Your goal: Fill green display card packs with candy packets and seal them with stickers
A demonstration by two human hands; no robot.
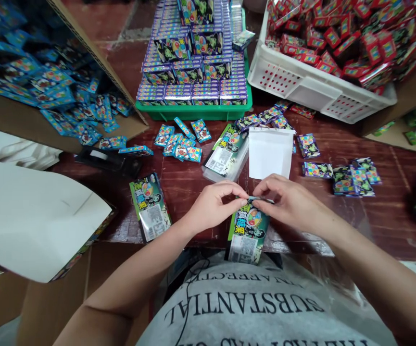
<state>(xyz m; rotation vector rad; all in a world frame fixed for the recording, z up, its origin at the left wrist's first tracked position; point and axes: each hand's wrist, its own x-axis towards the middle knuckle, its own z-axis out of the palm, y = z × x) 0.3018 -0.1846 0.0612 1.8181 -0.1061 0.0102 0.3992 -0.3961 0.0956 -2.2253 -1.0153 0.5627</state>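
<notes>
A green and black candy box [249, 223] with a clear window leans at the table's front edge, close to my body. My left hand [217, 203] pinches the left corner of its top end between thumb and fingers. At the right of that same end, my right hand [283, 199] is closed in a pinch on the thin edge of the flap. Just beyond my hands lie a white paper sheet [271, 154] and a second candy box [225, 151] in clear plastic. Another candy box [150, 206] lies left of my left hand.
Small blue candy packs [182, 144] are scattered behind, purple ones [354, 178] at right. A green crate [193, 113] holds stacked purple packs. Red packs fill a white basket [301, 86]. At left stand a carton [99, 57] of blue packs and a large white sheet [34, 216].
</notes>
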